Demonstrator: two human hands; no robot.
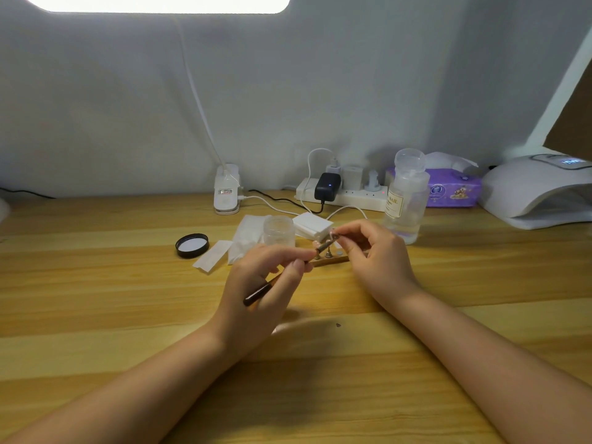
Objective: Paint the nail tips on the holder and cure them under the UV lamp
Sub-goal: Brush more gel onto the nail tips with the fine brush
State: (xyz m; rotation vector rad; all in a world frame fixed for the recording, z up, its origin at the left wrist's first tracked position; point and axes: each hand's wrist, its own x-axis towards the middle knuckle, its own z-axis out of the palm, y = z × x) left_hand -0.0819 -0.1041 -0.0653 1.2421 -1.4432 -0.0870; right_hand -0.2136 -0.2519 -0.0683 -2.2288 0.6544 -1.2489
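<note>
My left hand (266, 280) grips a thin brush (256, 294) with a dark handle, its metal end pointing up and right toward my right hand. My right hand (373, 251) pinches a small nail tip on its stand (333, 235) just above the wooden holder (333, 260). Two small metal stands (323, 254) remain on the holder. The brush's tip meets the held nail tip. The white UV lamp (541, 190) sits at the far right of the table.
A small clear jar (279, 230) stands behind the holder, its black lid (192, 246) to the left. White wipes (248, 238) and a pad stack (313, 225) lie nearby. A clear pump bottle (405, 200), a purple tissue pack (448, 187) and a power strip (339, 195) line the back.
</note>
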